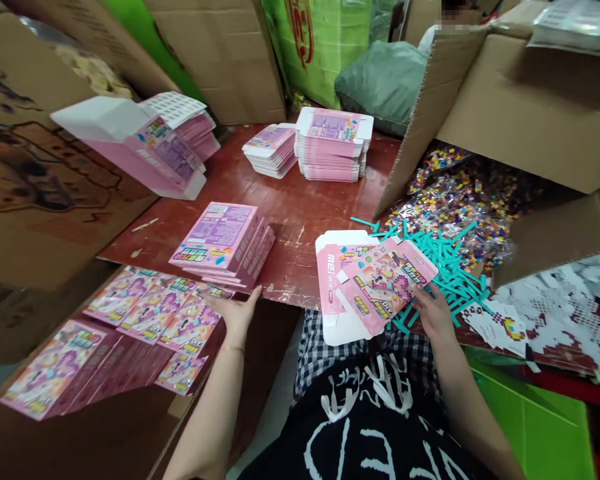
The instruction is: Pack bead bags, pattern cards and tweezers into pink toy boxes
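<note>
My right hand (434, 312) grips the right edge of a flattened pink carton (380, 287), its thumb on the printed front. Behind that lies another flattened carton (330, 283) with white flaps, overhanging the table's front edge; whether my hand also holds this one I cannot tell. On the left, my left hand (237, 315) rests against the right side of a filled-out pink box (193, 323), thumb spread away from the fingers. That box stands in a row with several like it, below table height. Close above this hand, a stack of pink boxes (220, 233) sits on the table.
Stacks of flat cartons (330, 150) stand at the back of the red table (290, 227). Teal plastic sticks (445, 260) lie before a large cardboard box (520, 107) spilling bags of colourful beads (460, 200). White printed sheets (555, 313) cover the right side. A green bin (535, 420) stands below.
</note>
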`<state>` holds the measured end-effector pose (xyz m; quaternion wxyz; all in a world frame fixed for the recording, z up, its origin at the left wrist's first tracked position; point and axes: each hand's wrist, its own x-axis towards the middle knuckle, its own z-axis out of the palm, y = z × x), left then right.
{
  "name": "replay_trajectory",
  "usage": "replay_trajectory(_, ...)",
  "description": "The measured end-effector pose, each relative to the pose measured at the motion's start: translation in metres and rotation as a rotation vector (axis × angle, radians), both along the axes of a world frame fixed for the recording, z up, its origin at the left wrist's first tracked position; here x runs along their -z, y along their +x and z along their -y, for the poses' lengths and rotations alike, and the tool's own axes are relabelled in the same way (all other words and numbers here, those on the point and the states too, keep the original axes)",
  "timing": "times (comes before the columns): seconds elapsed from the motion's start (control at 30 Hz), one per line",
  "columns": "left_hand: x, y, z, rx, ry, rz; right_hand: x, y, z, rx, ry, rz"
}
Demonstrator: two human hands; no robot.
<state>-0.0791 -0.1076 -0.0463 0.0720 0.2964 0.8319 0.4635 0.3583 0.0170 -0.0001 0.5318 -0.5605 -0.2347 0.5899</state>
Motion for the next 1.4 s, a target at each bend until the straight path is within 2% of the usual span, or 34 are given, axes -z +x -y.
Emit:
replay_trajectory(0.03,-0.005,0.023,0.009,-0.076,-0.075,0.005,-0.008,-0.002,-0.002,-0.021,-0.015,-0.047)
replay_trajectory(0.07,-0.012,0.048,0.019,-0.070,-0.070,-0.030,-0.017,-0.005,-0.002,-0.037,-0.007,-0.076)
replay_trajectory(0.1,-0.023,0.075,0.027,0.014,-0.009,-0.113,-0.028,-0.007,-0.001,-0.038,0.035,-0.085)
replay_trajectory(0.17,-0.054,0.124,0.036,0.292,0.131,-0.240,-0.052,-0.015,0.004,-0.023,0.234,-0.050)
replay_trajectory(0.23,-0.091,0.159,0.031,0.529,0.280,-0.233,-0.076,-0.025,0.010,-0.054,0.538,0.070)
replay_trajectory(0.27,-0.110,0.169,0.023,0.565,0.343,-0.138,-0.087,-0.030,0.012,-0.084,0.700,0.165)
replay_trajectory(0.37,-0.150,0.176,-0.007,0.567,0.494,0.362,-0.109,-0.039,0.017,-0.183,1.051,0.418)
replay_trajectory(0.43,-0.163,0.170,-0.024,0.602,0.459,0.681,-0.112,-0.037,0.018,-0.285,1.237,0.512)
replay_trajectory(0.53,-0.163,0.164,-0.039,0.657,0.296,1.025,-0.108,-0.026,0.015,-0.545,1.436,0.676)
replay_trajectory(0.6,-0.157,0.164,-0.042,0.688,0.240,1.096,-0.107,-0.016,0.011,-0.639,1.435,0.773)
replay_trajectory(0.67,-0.149,0.165,-0.041,0.763,0.234,1.017,-0.113,-0.008,0.005,-0.606,1.399,0.821)
replay_trajectory(0.73,-0.145,0.165,-0.040,0.848,0.220,0.887,-0.125,-0.006,-0.003,-0.461,1.383,0.840)
replay_trajectory(0.8,-0.149,0.162,-0.041,0.885,0.219,0.731,-0.141,-0.008,-0.011,-0.284,1.388,0.902)
replay_trajectory(0.87,-0.160,0.157,-0.045,0.918,0.210,0.506,-0.157,-0.013,-0.015,-0.122,1.426,1.026)
replay_trajectory(0.93,-0.179,0.153,-0.049,0.999,0.195,0.154,-0.173,-0.017,-0.009,-0.025,1.507,1.185)
replay_trajectory(1.0,-0.206,0.154,-0.052,1.071,0.196,-0.254,-0.190,-0.019,0.006,-0.005,1.616,1.318)
replay_trajectory(1.07,-0.237,0.160,-0.054,1.113,0.223,-0.576,-0.207,-0.019,0.022,-0.092,1.644,1.421)
replay_trajectory(1.13,-0.269,0.171,-0.058,1.158,0.240,-0.757,-0.223,-0.018,0.031,-0.251,1.564,1.468)
replay_trajectory(1.17,-0.283,0.176,-0.061,1.144,0.261,-0.818,-0.228,-0.017,0.031,-0.315,1.493,1.459)
replay_trajectory(1.2,-0.294,0.179,-0.065,1.075,0.319,-0.872,-0.231,-0.016,0.028,-0.336,1.410,1.430)
replay_trajectory(1.27,-0.305,0.182,-0.073,0.798,0.508,-0.905,-0.230,-0.010,0.016,-0.224,1.230,1.302)
replay_trajectory(1.33,-0.295,0.178,-0.079,0.553,0.675,-0.808,-0.219,0.005,0.004,0.029,1.066,1.126)
replay_trajectory(1.37,-0.281,0.174,-0.081,0.511,0.694,-0.727,-0.211,0.017,-0.001,0.136,1.001,1.051)
replay_trajectory(1.4,-0.262,0.170,-0.082,0.524,0.665,-0.641,-0.202,0.031,-0.004,0.203,0.951,0.982)
